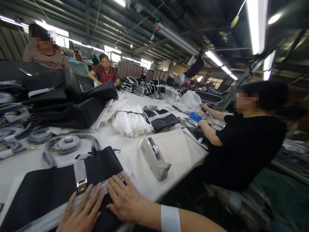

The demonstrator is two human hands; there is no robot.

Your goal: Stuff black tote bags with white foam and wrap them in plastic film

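A black bag (51, 183) lies flat on the white table in front of me, with a gold clasp (81, 186) and a pale wrapped tab near its middle. Across it runs a strap in clear plastic wrap (43, 215). My left hand (83, 207) rests on the bag and strap, fingers spread. Close beside it, my right hand (124, 195) presses flat on the strap near the bag's right edge. A white band (170, 218) circles my right forearm. Part of the bag is hidden under both hands.
A grey tape dispenser (154, 159) stands right of the bag. Coiled wrapped straps (65, 143) lie behind it. Further back are stacked black bags (72, 103), a white plastic bundle (131, 120) and another black bag (163, 120). A co-worker in black (243, 148) works at the right; others are behind.
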